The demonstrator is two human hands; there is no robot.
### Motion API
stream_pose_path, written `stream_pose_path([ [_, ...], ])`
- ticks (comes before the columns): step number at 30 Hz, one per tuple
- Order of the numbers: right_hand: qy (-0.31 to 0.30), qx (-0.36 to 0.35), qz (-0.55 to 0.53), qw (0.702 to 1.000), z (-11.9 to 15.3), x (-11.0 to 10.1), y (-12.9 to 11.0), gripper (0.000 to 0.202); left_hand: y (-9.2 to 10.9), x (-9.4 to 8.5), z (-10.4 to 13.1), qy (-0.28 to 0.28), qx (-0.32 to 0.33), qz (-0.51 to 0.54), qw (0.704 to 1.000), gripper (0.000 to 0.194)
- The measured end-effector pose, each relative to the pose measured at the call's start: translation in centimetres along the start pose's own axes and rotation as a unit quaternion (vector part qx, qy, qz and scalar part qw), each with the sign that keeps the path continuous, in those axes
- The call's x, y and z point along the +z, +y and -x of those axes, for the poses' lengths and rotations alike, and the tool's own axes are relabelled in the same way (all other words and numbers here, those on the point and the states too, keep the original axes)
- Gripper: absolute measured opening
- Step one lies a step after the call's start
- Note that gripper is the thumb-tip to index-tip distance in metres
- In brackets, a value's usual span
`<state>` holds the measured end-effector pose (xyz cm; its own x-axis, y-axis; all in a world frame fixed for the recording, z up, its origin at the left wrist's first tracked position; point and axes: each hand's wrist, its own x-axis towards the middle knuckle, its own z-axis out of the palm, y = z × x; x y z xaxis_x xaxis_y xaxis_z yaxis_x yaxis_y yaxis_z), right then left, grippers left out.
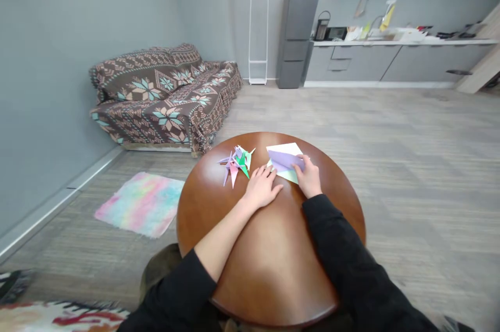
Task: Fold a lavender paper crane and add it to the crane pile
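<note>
A sheet of purple paper (284, 159) is lifted at its right side by my right hand (309, 176), whose thumb and fingers pinch its edge. Beneath it lie pale white and light green sheets (291, 174). My left hand (261, 187) rests flat on the wooden table with its fingers spread, the fingertips at the lower left corner of the paper. Just left of that hand sits a small cluster of folded paper cranes (237, 163) in purple, pink, green and pale green.
The round brown table (273, 259) stands in front of me. Beyond it are a sofa (167, 95) under a patterned cover, a fluffy pastel rug (142, 203), a white rack (258, 37), a grey fridge (299, 29) and a kitchen counter (390, 42).
</note>
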<state>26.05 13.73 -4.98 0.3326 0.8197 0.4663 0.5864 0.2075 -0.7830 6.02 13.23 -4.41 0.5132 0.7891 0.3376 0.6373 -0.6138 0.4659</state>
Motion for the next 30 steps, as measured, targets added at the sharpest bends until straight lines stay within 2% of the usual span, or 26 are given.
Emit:
stream_pose_path([
  [4, 0.046, 0.040, -0.074, 0.995, 1.0, -0.4, -1.6, 0.025, -0.6, -0.6, -0.6, 0.066, -0.043, 0.071, 0.994, 0.060],
  [7, 0.069, 0.071, -0.137, 0.986, 2.7, -1.0, -3.4, 0.031, -0.3, -1.4, -0.3, 0.120, -0.105, 0.214, 0.964, 0.073],
  [9, 0.055, 0.076, -0.167, 0.981, 4.6, -1.6, -4.7, 0.033, 0.1, -1.9, 0.6, 0.118, -0.129, 0.296, 0.939, 0.065],
  [11, 0.040, 0.076, -0.175, 0.981, 6.9, -2.4, -5.6, 0.031, 0.5, -2.3, 2.1, 0.101, -0.136, 0.307, 0.936, 0.050],
  [14, 0.018, 0.075, -0.131, 0.988, 10.6, -3.5, -6.3, 0.024, 1.1, -2.6, 5.0, 0.104, -0.150, 0.279, 0.943, 0.049],
  [18, -0.011, 0.047, -0.006, 0.999, 13.8, -3.9, -6.4, 0.019, 2.6, -2.9, 8.6, 0.141, -0.146, 0.167, 0.965, 0.063],
  [21, -0.018, 0.010, 0.079, 0.997, 14.6, -3.6, -6.3, 0.020, 4.1, -2.9, 10.5, 0.107, -0.100, 0.078, 0.986, 0.036],
  [23, -0.019, -0.008, 0.124, 0.992, 14.6, -3.3, -6.3, 0.018, 4.8, -2.7, 11.4, 0.072, -0.072, 0.032, 0.994, 0.032],
  [27, -0.031, -0.039, 0.186, 0.981, 14.5, -3.0, -6.1, 0.007, 4.8, -2.4, 11.9, 0.030, -0.033, -0.029, 0.999, 0.043],
  [30, -0.053, -0.070, 0.203, 0.975, 14.6, -2.6, -5.7, 0.026, 4.3, -2.3, 11.3, 0.021, -0.022, -0.054, 0.998, 0.046],
])
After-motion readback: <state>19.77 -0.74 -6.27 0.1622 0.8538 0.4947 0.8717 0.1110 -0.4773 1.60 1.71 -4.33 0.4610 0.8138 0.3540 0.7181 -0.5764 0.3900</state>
